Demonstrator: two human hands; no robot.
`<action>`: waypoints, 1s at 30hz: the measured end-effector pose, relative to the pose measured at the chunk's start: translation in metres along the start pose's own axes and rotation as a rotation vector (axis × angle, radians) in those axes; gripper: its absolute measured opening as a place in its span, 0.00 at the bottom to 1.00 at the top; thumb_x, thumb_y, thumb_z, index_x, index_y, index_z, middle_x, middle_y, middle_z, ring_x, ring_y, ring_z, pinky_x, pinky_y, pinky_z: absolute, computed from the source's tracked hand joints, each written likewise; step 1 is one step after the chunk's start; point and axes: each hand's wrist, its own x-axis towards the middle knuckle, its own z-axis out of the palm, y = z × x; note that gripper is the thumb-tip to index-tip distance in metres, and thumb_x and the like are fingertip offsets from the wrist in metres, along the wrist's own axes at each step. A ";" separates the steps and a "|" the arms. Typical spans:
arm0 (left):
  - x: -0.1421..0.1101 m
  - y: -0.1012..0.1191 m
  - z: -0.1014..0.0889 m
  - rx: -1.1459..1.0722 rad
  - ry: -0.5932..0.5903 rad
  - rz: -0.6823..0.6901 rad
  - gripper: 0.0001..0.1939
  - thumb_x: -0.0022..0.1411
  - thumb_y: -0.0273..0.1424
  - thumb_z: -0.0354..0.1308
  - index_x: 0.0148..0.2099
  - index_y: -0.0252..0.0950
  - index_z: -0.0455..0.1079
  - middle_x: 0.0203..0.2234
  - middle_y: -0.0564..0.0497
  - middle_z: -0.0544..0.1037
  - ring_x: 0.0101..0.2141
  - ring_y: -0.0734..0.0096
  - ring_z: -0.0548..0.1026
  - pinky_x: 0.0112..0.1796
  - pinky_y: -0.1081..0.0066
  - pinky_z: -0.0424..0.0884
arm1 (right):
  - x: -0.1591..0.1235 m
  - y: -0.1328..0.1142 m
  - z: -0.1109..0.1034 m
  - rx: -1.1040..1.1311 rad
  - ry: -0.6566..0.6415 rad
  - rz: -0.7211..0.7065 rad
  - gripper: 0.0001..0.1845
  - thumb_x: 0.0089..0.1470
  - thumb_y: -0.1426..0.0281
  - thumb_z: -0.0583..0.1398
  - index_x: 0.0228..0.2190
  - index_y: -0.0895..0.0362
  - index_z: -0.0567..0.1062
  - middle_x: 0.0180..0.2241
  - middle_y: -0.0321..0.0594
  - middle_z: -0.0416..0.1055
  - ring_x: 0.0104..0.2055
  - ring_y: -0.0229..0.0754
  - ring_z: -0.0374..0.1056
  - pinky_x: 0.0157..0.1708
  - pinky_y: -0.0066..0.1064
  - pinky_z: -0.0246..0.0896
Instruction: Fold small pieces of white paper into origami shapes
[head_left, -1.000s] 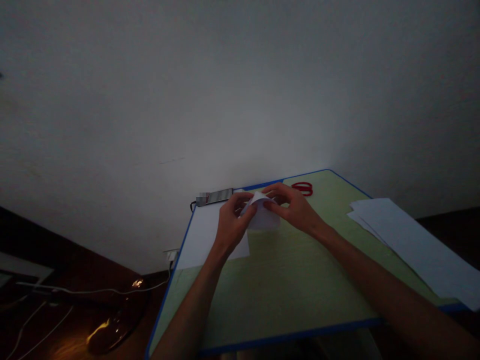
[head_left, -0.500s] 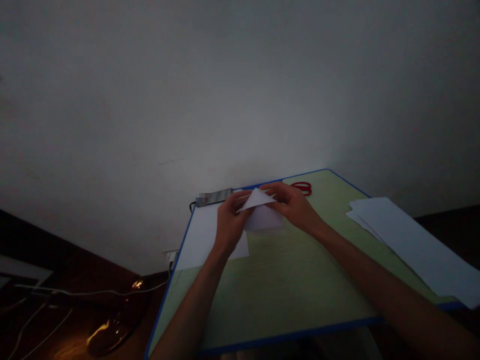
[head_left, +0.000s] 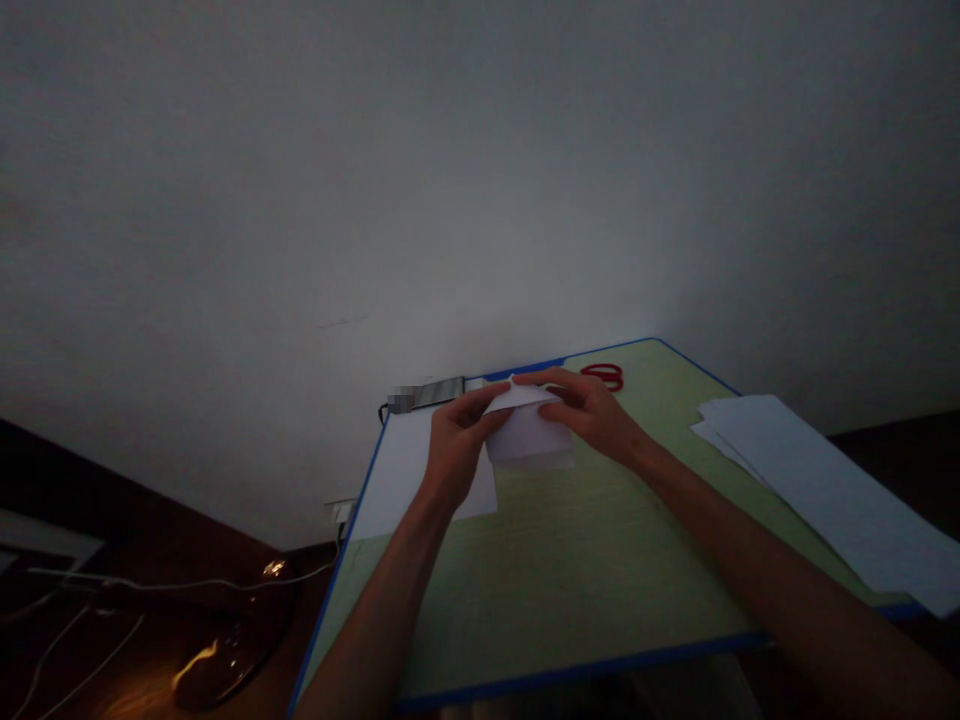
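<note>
A small white folded paper is held between both hands above the far part of the table. Its upper part comes to a triangular point, and a flat part hangs below. My left hand pinches the left side, thumb beneath and fingers on top. My right hand grips the right side, with fingers stretched over the pointed top and the thumb at the lower edge. Behind my left hand a white sheet lies on the table. Red-handled scissors lie just beyond my right hand; their blades are hidden.
The pale green table has a blue edge and stands against a grey wall. A phone-like dark device with a cable sits at the back left. Several white sheets overhang the right edge. Cords run low at left.
My fingers have closed in on the paper's pointed top, which now looks flatter. The right fingers have moved left over the tip, and more of the lower part shows.
</note>
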 end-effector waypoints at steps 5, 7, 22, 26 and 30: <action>-0.001 0.002 0.000 -0.004 -0.018 -0.001 0.15 0.55 0.33 0.69 0.46 0.38 0.82 0.44 0.44 0.83 0.43 0.61 0.79 0.42 0.65 0.74 | 0.001 -0.005 0.001 -0.086 0.068 -0.076 0.15 0.60 0.66 0.59 0.46 0.50 0.82 0.47 0.41 0.79 0.51 0.48 0.71 0.52 0.43 0.65; -0.001 0.003 0.001 0.027 0.005 0.008 0.14 0.57 0.36 0.68 0.45 0.38 0.81 0.43 0.44 0.83 0.41 0.62 0.79 0.40 0.66 0.74 | 0.002 -0.003 0.002 -0.113 0.102 -0.078 0.14 0.61 0.64 0.60 0.45 0.50 0.82 0.47 0.42 0.79 0.50 0.47 0.72 0.51 0.42 0.65; 0.001 0.005 0.005 0.196 0.135 0.141 0.13 0.54 0.36 0.71 0.42 0.36 0.81 0.38 0.46 0.85 0.38 0.64 0.82 0.43 0.64 0.78 | 0.005 0.008 0.000 0.047 0.234 0.042 0.22 0.52 0.64 0.67 0.50 0.49 0.79 0.41 0.40 0.77 0.36 0.40 0.71 0.32 0.31 0.65; 0.000 0.004 0.005 0.231 0.123 0.163 0.12 0.57 0.35 0.69 0.44 0.40 0.82 0.41 0.47 0.85 0.42 0.61 0.82 0.47 0.61 0.78 | 0.005 0.009 0.000 0.028 0.246 0.039 0.20 0.52 0.64 0.67 0.48 0.49 0.81 0.38 0.40 0.79 0.36 0.42 0.72 0.33 0.34 0.67; 0.001 0.001 0.003 0.230 0.138 0.169 0.11 0.56 0.34 0.70 0.43 0.42 0.83 0.41 0.48 0.85 0.43 0.61 0.83 0.48 0.61 0.78 | 0.005 0.008 -0.001 0.047 0.269 0.030 0.19 0.51 0.65 0.68 0.46 0.49 0.82 0.38 0.40 0.81 0.37 0.44 0.75 0.36 0.36 0.71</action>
